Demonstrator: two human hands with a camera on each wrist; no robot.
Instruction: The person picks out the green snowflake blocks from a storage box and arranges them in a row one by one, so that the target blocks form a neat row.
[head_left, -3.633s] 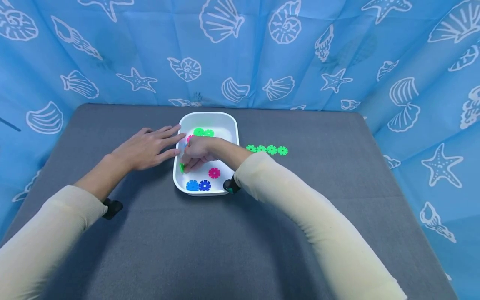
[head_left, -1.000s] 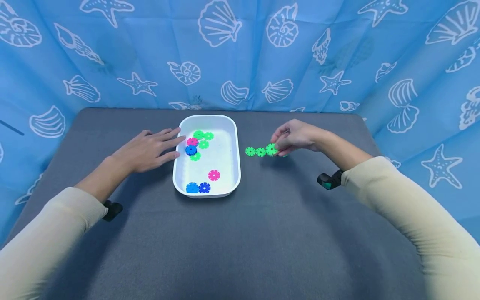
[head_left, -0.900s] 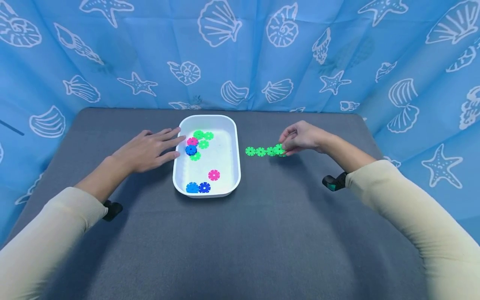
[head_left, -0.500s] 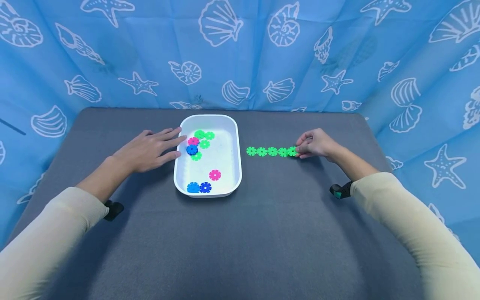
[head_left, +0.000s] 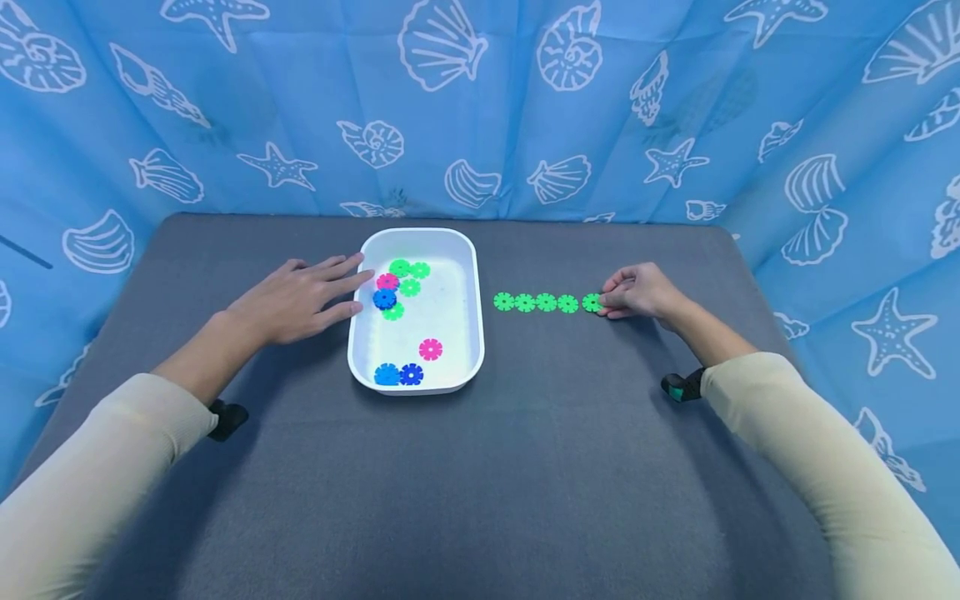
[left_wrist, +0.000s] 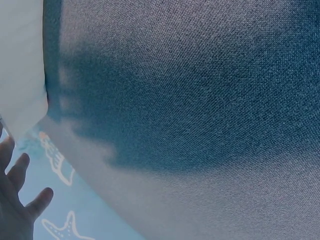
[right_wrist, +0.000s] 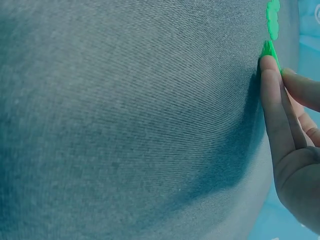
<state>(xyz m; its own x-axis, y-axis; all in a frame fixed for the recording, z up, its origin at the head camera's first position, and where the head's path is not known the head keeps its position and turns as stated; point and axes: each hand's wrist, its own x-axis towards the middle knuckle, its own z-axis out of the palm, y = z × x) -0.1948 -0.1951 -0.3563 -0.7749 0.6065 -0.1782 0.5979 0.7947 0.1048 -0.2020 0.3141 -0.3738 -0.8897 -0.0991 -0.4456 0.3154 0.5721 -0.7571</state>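
Observation:
At the right end of a row of green notched plastic discs (head_left: pixel 546 302), my right hand (head_left: pixel 639 292) pinches another green notched disc (head_left: pixel 591 302) between thumb and fingers. A narrow gap separates this disc from the row. The right wrist view shows the held disc (right_wrist: pixel 268 49) slightly tilted, its lower part covered by the fingertips. My left hand (head_left: pixel 294 302) lies with spread, straight fingers at the left rim of a white tray (head_left: pixel 478 333), fingertips touching it. Only part of that hand (left_wrist: pixel 17 200) shows in the left wrist view.
Inside the tray lie several green discs (head_left: pixel 410 287), two pink discs (head_left: pixel 431 350) and several blue discs (head_left: pixel 411 374), some overlapping. The grey cloth-covered table (head_left: pixel 480 483) ends at a blue shell-patterned curtain (head_left: pixel 510 108) behind and at the sides.
My right hand has gone from inside the tray to the table on the right, carrying a green disc past the row and lowering it at the end. The left hand has stayed at the rim.

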